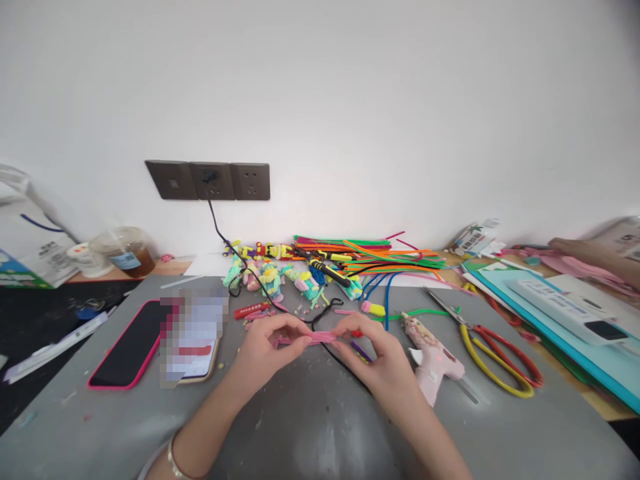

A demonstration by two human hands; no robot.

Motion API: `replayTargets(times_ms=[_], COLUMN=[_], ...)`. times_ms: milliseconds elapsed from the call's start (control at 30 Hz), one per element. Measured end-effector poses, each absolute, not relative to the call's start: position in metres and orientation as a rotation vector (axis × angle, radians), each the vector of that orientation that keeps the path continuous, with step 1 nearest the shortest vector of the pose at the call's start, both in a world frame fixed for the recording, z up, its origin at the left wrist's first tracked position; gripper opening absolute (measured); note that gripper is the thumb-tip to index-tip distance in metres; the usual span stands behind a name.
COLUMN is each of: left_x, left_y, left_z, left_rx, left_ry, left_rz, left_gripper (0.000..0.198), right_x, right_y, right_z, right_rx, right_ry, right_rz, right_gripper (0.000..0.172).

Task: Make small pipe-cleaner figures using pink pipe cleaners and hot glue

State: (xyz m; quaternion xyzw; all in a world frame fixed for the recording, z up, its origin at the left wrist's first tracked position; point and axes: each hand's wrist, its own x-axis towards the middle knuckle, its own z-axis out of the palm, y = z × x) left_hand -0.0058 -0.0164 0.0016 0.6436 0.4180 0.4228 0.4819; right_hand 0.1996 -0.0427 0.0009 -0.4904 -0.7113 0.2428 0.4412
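Between my two hands stretches a short bundle of pink pipe cleaners [321,338], held level above the grey mat. My left hand [267,350] pinches its left end between thumb and fingers. At the other end, my right hand [373,350] pinches it the same way. A black cord [343,363] passes beneath the bundle. Beyond my hands lie several small twisted figures [270,280] in yellow, green and pink. A red strip [251,311] rests past my left hand. Near my right hand are a yellow-and-pink piece [373,309] and a pink glue gun [433,360].
Scissors [493,347] with red and yellow handles lie right of the glue gun. Pliers [325,267] and long coloured pipe cleaners [395,257] sit at the back. Left are two phones [133,343] and a drink cup [127,253]. Another person's hand [575,250] reaches in at far right.
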Motion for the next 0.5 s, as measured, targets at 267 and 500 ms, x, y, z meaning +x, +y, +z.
replayTargets(times_ms=[267,500], left_x=[-0.0079,-0.0093], left_y=[-0.0186,-0.0186], left_z=[-0.0002,-0.0006], left_rx=[1.694,1.73], left_ry=[0.952,0.945], left_rz=[1.011,0.989], left_gripper=[0.007,0.008], right_x=[0.2052,0.2043], right_y=[-0.0441,-0.0456], right_z=[-0.0022,0.0022], right_rx=[-1.2,-1.213], right_ry=[-1.646,-1.643], right_rz=[0.782,0.783], right_gripper=[0.005,0.007])
